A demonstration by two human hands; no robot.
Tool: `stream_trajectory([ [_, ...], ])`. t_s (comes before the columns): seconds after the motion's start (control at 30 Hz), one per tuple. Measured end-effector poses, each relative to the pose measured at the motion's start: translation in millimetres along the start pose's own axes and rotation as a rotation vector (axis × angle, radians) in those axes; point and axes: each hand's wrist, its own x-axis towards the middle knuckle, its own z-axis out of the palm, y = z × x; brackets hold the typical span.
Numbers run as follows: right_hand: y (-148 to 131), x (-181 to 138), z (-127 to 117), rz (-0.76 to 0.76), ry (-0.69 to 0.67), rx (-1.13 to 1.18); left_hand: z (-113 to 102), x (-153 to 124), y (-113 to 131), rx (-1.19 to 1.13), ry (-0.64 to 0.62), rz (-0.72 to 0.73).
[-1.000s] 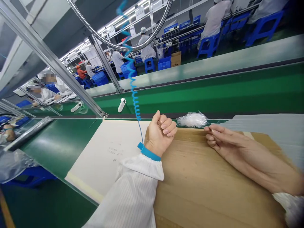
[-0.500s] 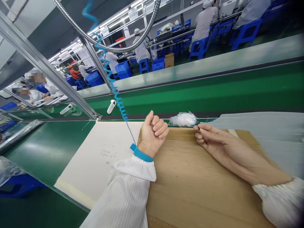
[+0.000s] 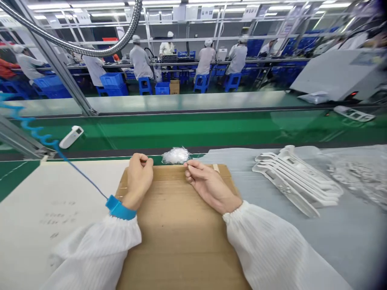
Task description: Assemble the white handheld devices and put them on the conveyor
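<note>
My left hand (image 3: 139, 177) is closed above the far left part of a cardboard sheet (image 3: 181, 233), thumb and forefinger close together. Whatever it holds, if anything, is hidden. A blue wrist strap (image 3: 121, 208) with a coiled blue cord (image 3: 81, 173) is around that wrist. My right hand (image 3: 208, 183) pinches with thumb and fingertips over the far right part of the cardboard; anything between them is too small to name. Just beyond the fingertips lies a crumpled bunch of clear plastic (image 3: 175, 155).
White curved plastic parts (image 3: 298, 177) lie stacked on a grey foam sheet (image 3: 266, 241) at right, beside a clear bag of small parts (image 3: 359, 173). A white paper sheet (image 3: 27, 209) is at left. A green conveyor belt (image 3: 181, 129) runs behind, with white handheld devices (image 3: 71, 137) near it.
The view has turned right and levelled, bringing the white parts into sight. My left hand has rolled from palm-up fist to knuckles up. My right hand keeps its pinch, closer to the left.
</note>
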Motion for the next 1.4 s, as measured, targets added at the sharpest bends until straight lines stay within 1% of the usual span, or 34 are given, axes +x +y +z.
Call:
stream_trajectory([
  [0.1, -0.6, -0.6, 0.6, 0.006, -0.002, 0.025, -2.4, 0.8, -1.4, 0.057, 0.017, 0.025],
  [0.2, -2.3, -1.9, 2.6, 0.022, 0.004, 0.033, -5.7, -2.7, 2.7, 0.075, 0.013, 0.048],
  [0.33, -3.6, -3.1, 3.7, 0.024, 0.007, 0.021, -5.7, -6.1, 7.2, 0.06, 0.019, 0.068],
  [0.53, -1.8, -1.8, 1.5, 0.029, 0.016, 0.026, -4.5, -3.5, 1.4, 0.034, 0.039, 0.096],
  [0.63, -1.1, -1.1, 0.5, 0.029, 0.006, 0.023, -6.3, -2.4, 0.8, 0.042, 0.074, 0.115],
  [0.73, -1.1, -0.9, 0.4, 0.026, 0.004, 0.018, -5.7, -1.7, 2.6, 0.042, 0.109, 0.089],
  [0.83, -1.2, -1.0, 0.8, 0.016, 0.006, 0.0, -3.3, -1.5, 3.6, 0.056, 0.082, 0.059],
  [1.13, -2.4, -3.0, 0.5, 0.025, 0.007, 0.017, -2.5, -2.1, 2.9, 0.101, 0.038, 0.074],
  [1.4, -3.3, -4.7, 1.3, 0.04, 0.018, 0.02, -2.7, -2.9, 3.5, 0.088, 0.041, 0.077],
])
